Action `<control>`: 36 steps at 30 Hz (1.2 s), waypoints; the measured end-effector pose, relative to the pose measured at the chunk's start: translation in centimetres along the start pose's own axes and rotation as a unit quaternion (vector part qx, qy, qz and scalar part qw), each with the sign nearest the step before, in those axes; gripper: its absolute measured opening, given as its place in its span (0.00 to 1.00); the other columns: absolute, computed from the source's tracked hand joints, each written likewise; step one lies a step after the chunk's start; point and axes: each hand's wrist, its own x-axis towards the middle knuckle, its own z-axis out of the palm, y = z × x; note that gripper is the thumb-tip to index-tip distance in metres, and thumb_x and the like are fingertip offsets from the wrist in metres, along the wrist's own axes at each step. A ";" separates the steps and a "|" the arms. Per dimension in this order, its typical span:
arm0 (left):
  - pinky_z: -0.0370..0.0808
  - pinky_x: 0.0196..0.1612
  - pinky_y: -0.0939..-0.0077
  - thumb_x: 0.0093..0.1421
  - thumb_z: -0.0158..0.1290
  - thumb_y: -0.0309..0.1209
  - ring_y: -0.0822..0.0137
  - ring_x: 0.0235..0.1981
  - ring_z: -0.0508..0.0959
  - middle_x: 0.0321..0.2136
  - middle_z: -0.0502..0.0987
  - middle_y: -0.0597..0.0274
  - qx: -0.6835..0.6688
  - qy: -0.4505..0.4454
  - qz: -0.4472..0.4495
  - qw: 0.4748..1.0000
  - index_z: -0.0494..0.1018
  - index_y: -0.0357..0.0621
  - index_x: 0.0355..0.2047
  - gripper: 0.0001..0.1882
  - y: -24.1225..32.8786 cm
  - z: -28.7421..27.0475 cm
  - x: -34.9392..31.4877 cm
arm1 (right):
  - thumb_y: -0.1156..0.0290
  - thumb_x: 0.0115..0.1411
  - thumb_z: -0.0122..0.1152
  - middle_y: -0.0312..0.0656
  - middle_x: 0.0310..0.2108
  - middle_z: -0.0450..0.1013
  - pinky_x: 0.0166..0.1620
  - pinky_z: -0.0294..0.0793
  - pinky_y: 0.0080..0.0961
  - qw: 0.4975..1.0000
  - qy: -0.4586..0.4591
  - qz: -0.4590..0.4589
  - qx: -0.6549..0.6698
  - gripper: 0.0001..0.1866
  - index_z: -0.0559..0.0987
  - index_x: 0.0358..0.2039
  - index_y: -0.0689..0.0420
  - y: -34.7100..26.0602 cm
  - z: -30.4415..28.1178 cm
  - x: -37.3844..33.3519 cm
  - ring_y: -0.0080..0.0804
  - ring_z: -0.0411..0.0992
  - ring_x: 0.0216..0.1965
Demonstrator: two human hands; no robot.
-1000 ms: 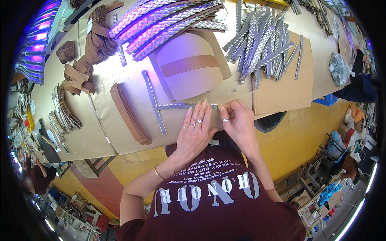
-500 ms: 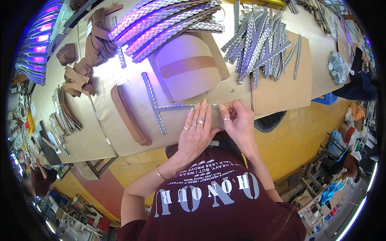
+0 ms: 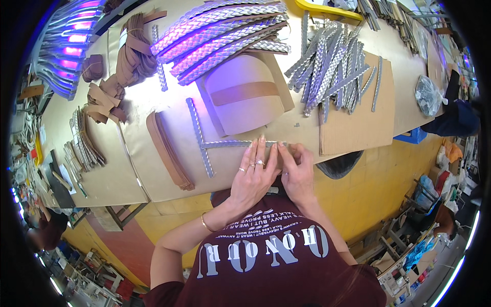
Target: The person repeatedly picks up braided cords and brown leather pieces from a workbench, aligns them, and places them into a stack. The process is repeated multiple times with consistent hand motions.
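Observation:
A narrow grey-and-white braided strip [image 3: 225, 144] lies crosswise on the table in front of me. My left hand [image 3: 253, 173] rests on it with fingers stretched out, their tips pressing it down. Beside it, my right hand [image 3: 298, 172] is closed, thumb and fingertips pinching the strip's right end, which the fingers mostly hide. The strip's left end meets a second braided strip [image 3: 198, 134] that lies at an angle across it. Just beyond my hands stands a curved cardboard form [image 3: 245, 110] with a brown band [image 3: 245, 94] over it.
Wide braided straps [image 3: 220, 38] lie over the form's far side. A pile of short braided strips [image 3: 332, 71] covers part of a cardboard sheet [image 3: 353, 133] at right. Brown strips [image 3: 169, 151] and rolled brown bands [image 3: 135, 56] lie left. A dark rounded seat [image 3: 340, 165] sits by the table edge.
My right hand has moved left, closer to my left hand, its fingers now more bunched. My left hand still lies on the strip. The whole view has shifted slightly.

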 end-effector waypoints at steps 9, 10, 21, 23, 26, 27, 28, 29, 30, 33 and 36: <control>0.55 0.67 0.59 0.60 0.55 0.45 0.58 0.63 0.66 0.62 0.66 0.51 -0.081 0.018 -0.043 0.996 0.66 0.43 0.61 0.32 -1.7 -0.7 -0.8 | 0.91 0.47 0.55 0.51 0.49 0.65 0.44 0.72 0.32 0.999 0.015 -0.025 -0.039 0.35 0.77 0.55 0.47 1.1 0.9 -1.0 0.45 0.67 0.43; 0.56 0.67 0.59 0.60 0.56 0.45 0.59 0.63 0.66 0.62 0.66 0.53 -0.080 0.023 -0.065 0.994 0.66 0.43 0.61 0.32 -2.2 -0.9 -1.1 | 0.91 0.47 0.55 0.50 0.50 0.64 0.43 0.71 0.31 0.999 0.022 -0.022 -0.041 0.35 0.78 0.54 0.46 1.0 0.9 -0.9 0.43 0.67 0.43; 0.58 0.66 0.60 0.58 0.58 0.46 0.60 0.61 0.69 0.58 0.71 0.56 -0.055 0.062 -0.128 0.988 0.69 0.41 0.58 0.32 -6.2 -1.7 -3.7 | 0.92 0.48 0.53 0.47 0.45 0.64 0.39 0.70 0.27 0.998 0.032 -0.041 -0.035 0.32 0.80 0.51 0.49 1.0 0.3 -0.4 0.34 0.65 0.33; 0.61 0.62 0.63 0.57 0.60 0.44 0.62 0.58 0.71 0.56 0.73 0.57 -0.010 0.093 -0.126 0.988 0.72 0.41 0.55 0.29 -6.3 -1.7 -3.5 | 0.92 0.50 0.53 0.47 0.44 0.64 0.39 0.70 0.27 0.999 0.030 -0.027 -0.001 0.30 0.81 0.50 0.50 1.0 0.1 -0.1 0.34 0.66 0.34; 0.64 0.54 0.67 0.56 0.60 0.39 0.64 0.52 0.75 0.50 0.76 0.59 0.049 0.134 -0.114 0.983 0.75 0.41 0.50 0.23 -6.0 -1.9 -3.0 | 0.89 0.53 0.54 0.48 0.44 0.66 0.42 0.70 0.30 0.997 0.012 0.003 0.075 0.23 0.81 0.47 0.54 1.0 -0.9 0.8 0.37 0.67 0.39; 0.64 0.51 0.68 0.56 0.59 0.36 0.65 0.50 0.75 0.49 0.77 0.60 0.048 0.139 -0.103 0.984 0.75 0.41 0.49 0.21 -6.1 -1.9 -2.8 | 0.88 0.53 0.56 0.49 0.44 0.66 0.41 0.70 0.30 0.998 0.034 -0.022 0.056 0.22 0.80 0.48 0.55 1.1 -1.3 1.5 0.38 0.68 0.38; 0.64 0.49 0.69 0.56 0.58 0.34 0.66 0.47 0.75 0.47 0.77 0.61 0.044 0.134 -0.099 0.985 0.76 0.42 0.48 0.20 -6.2 -1.9 -2.6 | 0.87 0.52 0.57 0.50 0.45 0.66 0.40 0.71 0.31 0.997 0.056 -0.047 0.039 0.22 0.79 0.48 0.56 1.1 -1.8 2.2 0.38 0.68 0.37; 0.64 0.48 0.69 0.55 0.56 0.32 0.66 0.46 0.74 0.44 0.76 0.61 0.047 0.140 -0.071 0.986 0.76 0.41 0.47 0.18 -6.2 -1.9 -2.3 | 0.87 0.52 0.58 0.50 0.45 0.66 0.39 0.72 0.31 0.993 0.081 -0.077 0.027 0.22 0.79 0.48 0.58 1.1 -2.2 3.0 0.39 0.68 0.36; 0.65 0.48 0.69 0.54 0.54 0.31 0.66 0.44 0.74 0.42 0.75 0.62 0.045 0.134 -0.050 0.989 0.76 0.40 0.45 0.18 -6.1 -1.9 -2.2 | 0.80 0.53 0.63 0.50 0.47 0.67 0.43 0.71 0.35 0.989 0.097 -0.106 0.031 0.21 0.77 0.49 0.56 0.8 -2.8 3.6 0.42 0.69 0.42; 0.65 0.47 0.69 0.53 0.52 0.30 0.67 0.43 0.73 0.38 0.74 0.64 0.047 0.147 -0.016 0.988 0.77 0.41 0.43 0.17 -6.0 -2.1 -1.6 | 0.72 0.53 0.67 0.48 0.49 0.69 0.49 0.68 0.41 0.978 -0.020 -0.203 -0.043 0.23 0.76 0.51 0.54 -0.4 -4.5 5.2 0.46 0.69 0.49; 0.64 0.48 0.69 0.53 0.53 0.30 0.68 0.44 0.73 0.37 0.74 0.66 0.025 0.175 0.002 0.984 0.77 0.45 0.43 0.16 -5.8 -2.7 -1.2 | 0.70 0.53 0.67 0.46 0.49 0.70 0.50 0.66 0.42 0.952 -0.082 -0.293 -0.045 0.22 0.76 0.50 0.53 -2.6 -3.6 6.5 0.46 0.68 0.51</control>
